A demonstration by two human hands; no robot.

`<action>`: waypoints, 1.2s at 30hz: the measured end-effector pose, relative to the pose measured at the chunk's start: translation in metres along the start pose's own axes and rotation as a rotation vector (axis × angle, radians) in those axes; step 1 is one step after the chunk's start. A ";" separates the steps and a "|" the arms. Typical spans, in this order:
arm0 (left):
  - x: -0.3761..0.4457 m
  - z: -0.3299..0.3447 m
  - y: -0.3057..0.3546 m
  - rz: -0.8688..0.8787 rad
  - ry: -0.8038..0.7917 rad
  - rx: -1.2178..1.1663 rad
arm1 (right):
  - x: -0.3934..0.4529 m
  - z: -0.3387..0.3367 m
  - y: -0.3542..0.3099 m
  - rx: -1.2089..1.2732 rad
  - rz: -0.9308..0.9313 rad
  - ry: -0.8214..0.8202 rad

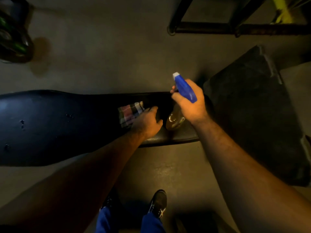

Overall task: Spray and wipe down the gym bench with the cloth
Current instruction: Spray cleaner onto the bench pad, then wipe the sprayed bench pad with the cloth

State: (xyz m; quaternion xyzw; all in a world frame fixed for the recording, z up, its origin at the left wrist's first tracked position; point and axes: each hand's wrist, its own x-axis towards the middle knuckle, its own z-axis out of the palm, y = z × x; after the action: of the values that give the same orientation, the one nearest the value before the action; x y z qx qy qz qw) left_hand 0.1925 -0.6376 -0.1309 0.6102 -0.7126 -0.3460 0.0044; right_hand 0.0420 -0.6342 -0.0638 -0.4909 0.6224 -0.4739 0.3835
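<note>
At the bottom of the frame my shoes (pixel 158 204) stand on the floor; just above centre my left hand (pixel 148 121) rests with loose fingers on the plaid cloth (pixel 130 113), which lies on the gym bench (pixel 50 125). My right hand (pixel 190 103) grips the spray bottle (pixel 183 89) by its blue trigger head. With the nozzle aimed beyond the pad's far edge, I could mist the floor instead.
</note>
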 end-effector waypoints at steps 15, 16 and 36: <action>-0.015 0.013 0.021 -0.004 -0.005 -0.036 | -0.036 -0.013 0.033 -0.061 0.351 0.224; -0.021 0.012 0.021 -0.020 -0.005 -0.044 | -0.045 -0.011 0.034 -0.050 0.392 0.265; -0.032 -0.026 -0.148 0.013 0.163 -0.053 | -0.073 0.158 0.071 -0.492 0.057 -0.025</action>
State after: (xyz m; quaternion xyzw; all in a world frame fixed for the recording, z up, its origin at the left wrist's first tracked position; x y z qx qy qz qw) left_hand 0.3397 -0.6250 -0.1716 0.6314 -0.7044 -0.3140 0.0809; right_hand 0.1895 -0.5921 -0.1718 -0.5576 0.7279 -0.2909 0.2733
